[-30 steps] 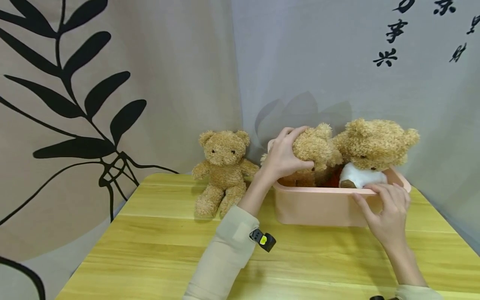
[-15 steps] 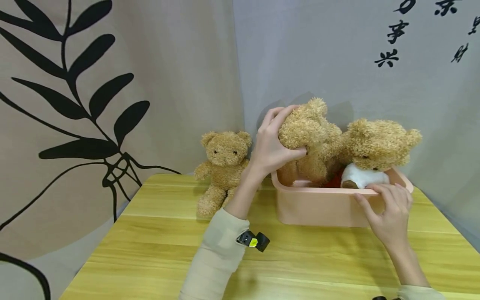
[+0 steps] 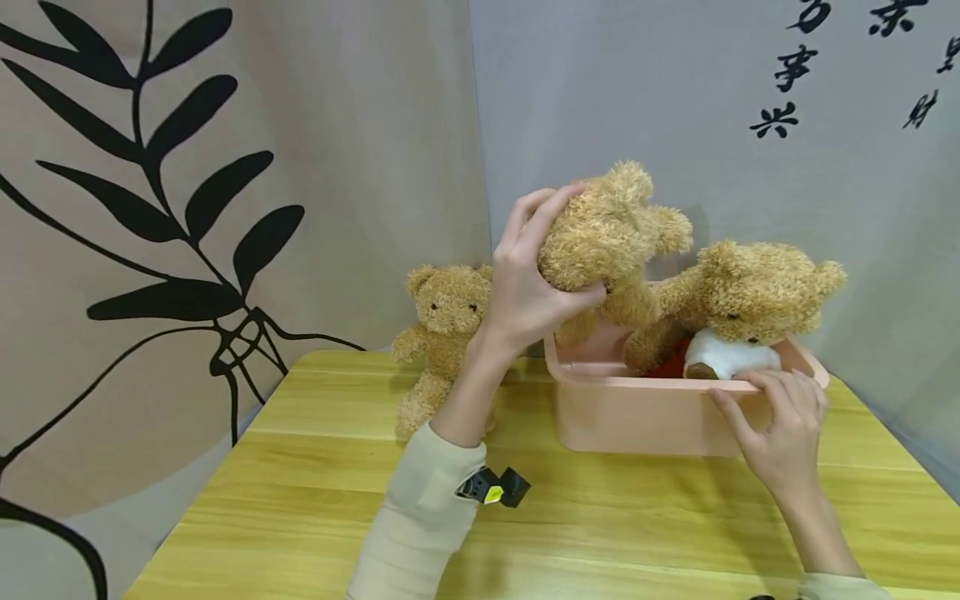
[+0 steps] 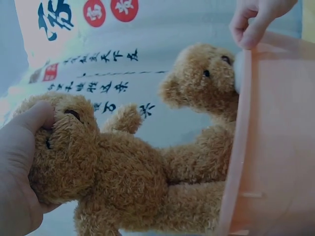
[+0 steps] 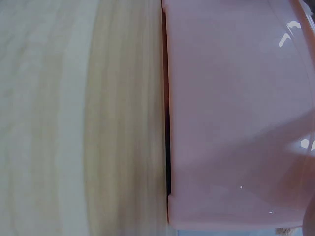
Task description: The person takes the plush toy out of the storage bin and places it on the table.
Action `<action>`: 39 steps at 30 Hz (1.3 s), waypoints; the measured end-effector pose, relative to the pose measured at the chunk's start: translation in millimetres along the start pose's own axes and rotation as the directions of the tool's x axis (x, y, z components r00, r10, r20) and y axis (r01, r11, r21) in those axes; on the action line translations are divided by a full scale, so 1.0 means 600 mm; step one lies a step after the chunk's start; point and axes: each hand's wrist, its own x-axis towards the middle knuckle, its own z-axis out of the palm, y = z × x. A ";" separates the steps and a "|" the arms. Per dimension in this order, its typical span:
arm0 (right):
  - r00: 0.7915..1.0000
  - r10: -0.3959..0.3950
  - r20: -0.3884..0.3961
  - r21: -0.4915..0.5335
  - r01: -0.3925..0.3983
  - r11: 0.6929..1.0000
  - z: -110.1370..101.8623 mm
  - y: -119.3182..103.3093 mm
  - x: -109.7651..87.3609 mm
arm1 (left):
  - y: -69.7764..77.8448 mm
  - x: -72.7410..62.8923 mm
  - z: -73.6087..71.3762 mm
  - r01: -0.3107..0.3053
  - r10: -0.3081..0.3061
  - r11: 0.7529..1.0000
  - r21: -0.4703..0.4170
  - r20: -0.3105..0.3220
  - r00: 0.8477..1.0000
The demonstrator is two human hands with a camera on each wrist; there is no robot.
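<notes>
My left hand (image 3: pixel 528 279) grips a tan teddy bear (image 3: pixel 596 246) by its head, thumb across the face. The bear hangs tilted over the left part of a pink bin (image 3: pixel 637 417); in the left wrist view its legs reach down to the bin's rim. My right hand (image 3: pixel 780 425) holds the bin's front rim near the right corner, fingers over the edge and thumb outside. Another teddy bear (image 3: pixel 761 287), with white cloth on its body, leans inside the right part of the bin. Something red (image 3: pixel 667 360) shows beside it, mostly hidden.
A third teddy bear (image 3: pixel 446 325) sits on the wooden table (image 3: pixel 637 525) left of the bin, partly covered by my left arm. Behind the table hangs a pale cloth (image 3: pixel 375 167) with black leaf prints and writing.
My left hand has lifted the gripped teddy bear up and slightly left, from inside the bin to above its rim. My right hand stays on the rim.
</notes>
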 end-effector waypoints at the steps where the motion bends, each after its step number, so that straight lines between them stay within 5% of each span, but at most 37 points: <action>1: 1.000 0.000 0.001 0.001 0.000 1.000 0.000 0.001 0.000 | 0.001 0.001 -0.003 -0.015 0.015 1.000 -0.002 -0.016 1.000; 10: 1.000 -0.005 0.000 0.004 0.005 1.000 0.000 -0.005 0.004 | 0.021 0.018 -0.037 -0.163 0.167 0.986 0.042 -0.123 0.978; 18: 1.000 -0.019 -0.021 0.020 0.020 1.000 -0.002 -0.015 0.010 | 0.033 0.033 -0.078 -0.239 0.261 0.963 0.120 -0.213 0.942; 31: 1.000 -0.008 -0.023 0.031 0.009 0.999 -0.001 -0.015 0.007 | 0.019 0.035 -0.158 -0.164 0.235 0.961 0.224 -0.344 0.909; 39: 1.000 -0.008 -0.019 0.030 0.008 1.000 0.000 -0.013 0.006 | 0.009 0.029 -0.220 -0.115 0.249 0.941 0.318 -0.419 0.873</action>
